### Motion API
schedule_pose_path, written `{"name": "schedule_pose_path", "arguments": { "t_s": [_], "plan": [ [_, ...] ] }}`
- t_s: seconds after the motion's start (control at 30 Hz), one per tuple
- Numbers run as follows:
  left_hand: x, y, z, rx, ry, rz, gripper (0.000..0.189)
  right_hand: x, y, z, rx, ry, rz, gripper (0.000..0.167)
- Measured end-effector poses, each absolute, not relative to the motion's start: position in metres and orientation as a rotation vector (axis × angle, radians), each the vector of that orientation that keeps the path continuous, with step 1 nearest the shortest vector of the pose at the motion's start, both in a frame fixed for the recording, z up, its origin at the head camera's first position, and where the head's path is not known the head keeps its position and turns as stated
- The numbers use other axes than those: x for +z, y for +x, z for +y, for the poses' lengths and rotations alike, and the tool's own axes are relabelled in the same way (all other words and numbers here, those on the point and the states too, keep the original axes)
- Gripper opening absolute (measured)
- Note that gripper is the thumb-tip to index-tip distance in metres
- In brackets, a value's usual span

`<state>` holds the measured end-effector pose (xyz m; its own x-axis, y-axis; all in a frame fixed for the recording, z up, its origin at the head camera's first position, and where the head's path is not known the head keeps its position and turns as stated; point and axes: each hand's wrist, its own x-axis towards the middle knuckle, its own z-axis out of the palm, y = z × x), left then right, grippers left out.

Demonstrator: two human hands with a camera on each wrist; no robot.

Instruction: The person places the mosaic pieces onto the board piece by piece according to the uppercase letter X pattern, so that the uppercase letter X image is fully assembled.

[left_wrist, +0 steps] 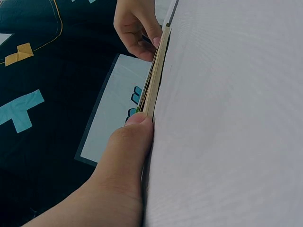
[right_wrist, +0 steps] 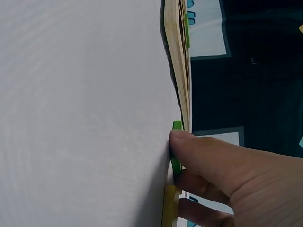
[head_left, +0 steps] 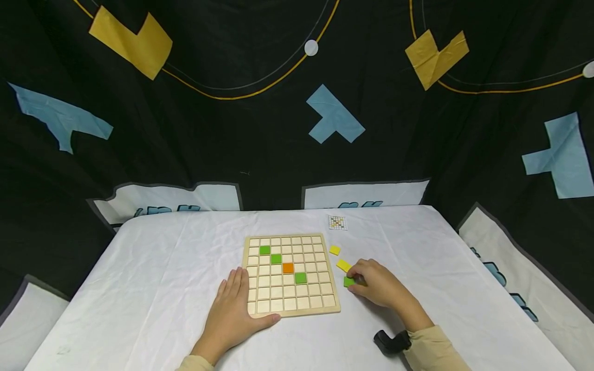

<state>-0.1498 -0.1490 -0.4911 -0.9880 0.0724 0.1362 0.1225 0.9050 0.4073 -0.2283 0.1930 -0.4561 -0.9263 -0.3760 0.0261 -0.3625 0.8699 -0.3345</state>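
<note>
Green tile [head_left: 348, 282]: likely light and stiff

It sits lower right of center in the head view, pinched by the right hand [head_left: 375, 282]; the left hand [head_left: 230, 312], fingers straight, touches the board [head_left: 313, 277]. Opposite edges should suit the grip.

Loose tiles [head_left: 344, 265] right of board [head_left: 289, 290]

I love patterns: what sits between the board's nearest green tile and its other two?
An orange tile, on the diagonal between them on the board; the head view shows it.

Black backdrop [head_left: 250, 139], probably cloth
</note>
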Motion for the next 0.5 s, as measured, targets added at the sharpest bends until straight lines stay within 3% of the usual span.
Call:
{"name": "schedule_pose_path", "arguments": {
  "t_s": [0.5],
  "plan": [
    [-0.491, -0.150, -0.149, -0.646, -0.149, -2.956, 0.138, -0.453, -0.222, 0.172, -0.493, -0.820, 3.031, 0.020]
  ]
}}
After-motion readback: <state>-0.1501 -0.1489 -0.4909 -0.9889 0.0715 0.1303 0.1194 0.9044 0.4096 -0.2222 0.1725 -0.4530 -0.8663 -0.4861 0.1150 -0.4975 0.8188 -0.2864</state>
